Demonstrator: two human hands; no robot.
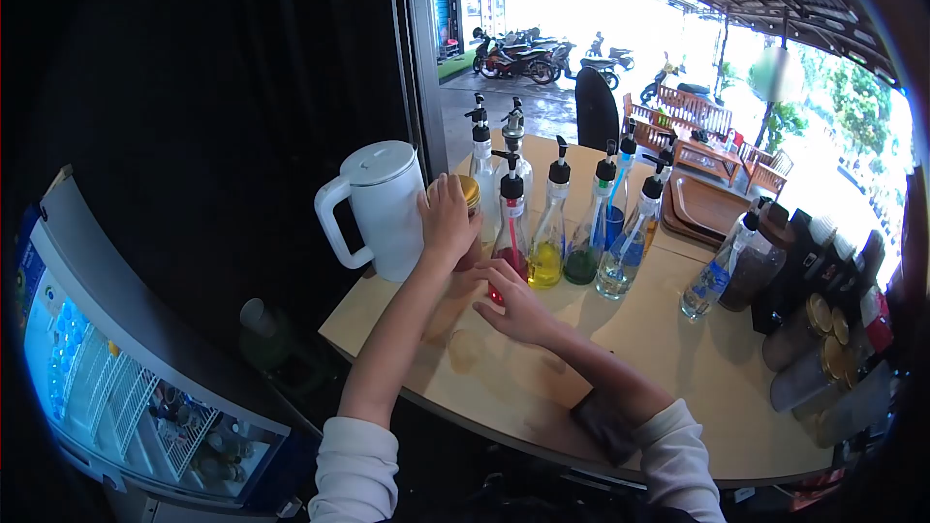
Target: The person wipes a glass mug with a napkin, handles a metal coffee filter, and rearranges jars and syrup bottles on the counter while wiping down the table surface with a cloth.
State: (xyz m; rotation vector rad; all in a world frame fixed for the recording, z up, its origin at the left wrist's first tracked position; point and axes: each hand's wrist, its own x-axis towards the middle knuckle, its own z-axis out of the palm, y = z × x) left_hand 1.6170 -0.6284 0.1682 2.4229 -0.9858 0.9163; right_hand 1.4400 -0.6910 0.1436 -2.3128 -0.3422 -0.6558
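My left hand [449, 218] is closed round a gold-lidded jar [469, 191] with brownish contents, just right of a white pitcher [386, 199]. Part of the jar is hidden behind my fingers. My right hand [518, 305] reaches across the table with its fingers apart, close in front of a pump bottle of red liquid [512, 257]; whether it touches the glass I cannot tell. To the right of that stand a yellow-liquid bottle [546, 257], a green-liquid bottle [583, 257] and a clear-liquid bottle [617, 271], all with black pumps.
More pump bottles stand behind the front row. A separate pump bottle [705, 281], a dark-filled jar [760, 266] and gold-lidded containers [797, 329] line the right side. Brown trays [712, 203] lie at the back. A lit display fridge [126, 378] is at lower left.
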